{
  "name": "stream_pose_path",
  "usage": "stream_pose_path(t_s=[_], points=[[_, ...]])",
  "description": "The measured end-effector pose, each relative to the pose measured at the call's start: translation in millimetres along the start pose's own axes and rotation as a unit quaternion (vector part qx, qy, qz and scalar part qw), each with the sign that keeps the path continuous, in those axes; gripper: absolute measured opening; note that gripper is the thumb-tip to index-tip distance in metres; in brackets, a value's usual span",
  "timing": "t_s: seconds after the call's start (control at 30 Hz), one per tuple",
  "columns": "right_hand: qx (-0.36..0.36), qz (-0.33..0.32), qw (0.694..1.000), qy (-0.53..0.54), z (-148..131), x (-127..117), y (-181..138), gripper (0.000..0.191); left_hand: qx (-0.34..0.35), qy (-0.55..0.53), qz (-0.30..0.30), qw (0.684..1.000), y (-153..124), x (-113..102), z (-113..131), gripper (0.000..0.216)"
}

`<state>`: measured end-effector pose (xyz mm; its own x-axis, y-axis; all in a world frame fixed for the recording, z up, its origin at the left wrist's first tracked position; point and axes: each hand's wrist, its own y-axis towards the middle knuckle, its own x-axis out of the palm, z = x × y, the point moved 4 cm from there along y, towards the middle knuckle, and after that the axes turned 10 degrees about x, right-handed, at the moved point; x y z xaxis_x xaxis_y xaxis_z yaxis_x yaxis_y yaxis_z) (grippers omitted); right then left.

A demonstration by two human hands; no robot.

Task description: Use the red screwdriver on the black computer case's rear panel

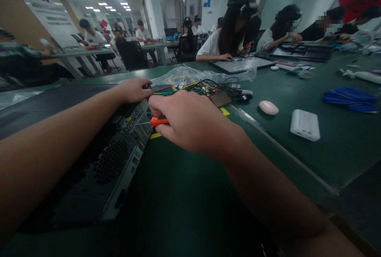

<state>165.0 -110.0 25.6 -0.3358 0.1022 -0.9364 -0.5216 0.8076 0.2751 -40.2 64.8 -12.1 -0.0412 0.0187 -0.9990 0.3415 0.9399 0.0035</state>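
A black desktop computer case (74, 201) lies at the left, its rear panel with a round fan grille (112, 162) and ports turned towards the middle. My right hand (190, 124) is closed around a screwdriver (159, 121) with an orange handle. Its thin metal shaft points left, and the tip meets or overlaps the rear panel near the slots; contact is hard to tell. Across the case reaches my left arm, with my left hand (137, 91) at the far end of the rear panel. Its fingers are curled on a small dark thing, partly hidden, that I cannot make out.
Beyond my hands lie tangled cables (205, 86) and clear plastic wrap (190, 73). To the right are a pink rounded case (268, 107), a white boxy device (305, 124) and a blue folded cloth (350, 99). People work across the table, one at a grey panel (238, 64).
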Motion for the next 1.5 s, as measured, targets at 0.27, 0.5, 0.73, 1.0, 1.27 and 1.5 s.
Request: stream_pose_path(t_s=[0.27,0.5,0.73,1.0,1.27,1.5], points=[[0.006,-0.009,1.000,-0.010,-1,-2,0,0.032,-0.012,-0.002,0.009,1.000,0,1,-1,0.074],[0.037,-0.031,0.998,-0.030,-1,-1,3,0.035,-0.015,-0.002,0.009,1.000,7,3,-6,0.083],[0.052,-0.043,0.998,-0.018,-2,-2,1,0.024,-0.001,0.001,0.019,1.000,8,3,0,0.080],[0.038,-0.033,0.998,-0.029,2,2,2,0.011,0.008,-0.006,0.024,1.000,6,0,8,0.075],[0.047,-0.034,0.998,-0.033,4,2,2,0.012,0.018,-0.012,0.036,0.999,7,1,8,0.074],[0.053,-0.039,0.997,-0.036,2,0,-1,0.013,0.013,-0.011,0.039,0.999,6,3,6,0.072]])
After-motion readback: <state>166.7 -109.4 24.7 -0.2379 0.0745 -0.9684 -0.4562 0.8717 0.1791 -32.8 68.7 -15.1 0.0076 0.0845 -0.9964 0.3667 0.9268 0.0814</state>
